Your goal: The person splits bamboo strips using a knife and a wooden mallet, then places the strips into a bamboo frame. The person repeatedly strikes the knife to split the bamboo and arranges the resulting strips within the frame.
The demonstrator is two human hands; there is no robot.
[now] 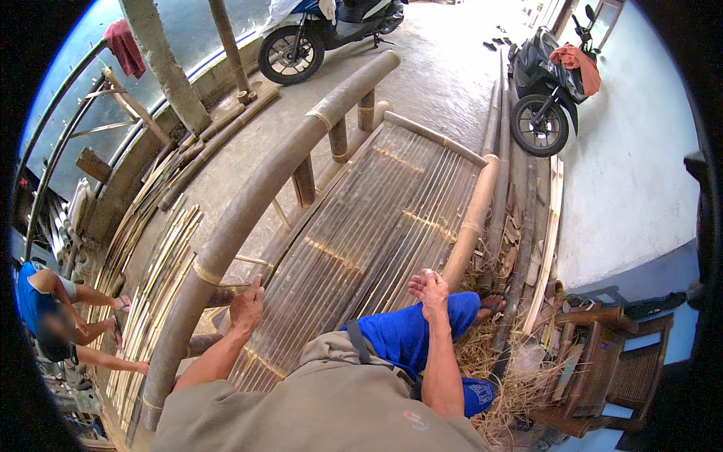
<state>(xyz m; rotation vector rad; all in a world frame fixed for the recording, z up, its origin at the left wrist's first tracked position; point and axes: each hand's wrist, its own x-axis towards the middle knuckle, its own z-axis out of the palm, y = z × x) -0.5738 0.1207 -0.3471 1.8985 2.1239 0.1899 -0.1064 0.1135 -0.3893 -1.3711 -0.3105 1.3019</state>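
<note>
A concrete yard held a long bamboo bench (376, 218), two motorbikes parked beyond its far end. The bench looked largely built: dark split slats (361, 233) covered the seat, lashed in rows, and a thick curved rail (248, 203) stood on posts. The left hand (247, 305) pressed flat on the slats beside the rail; the right hand (429, 286) rested loosely curled near the bench's other edge, gripping nothing.
</note>
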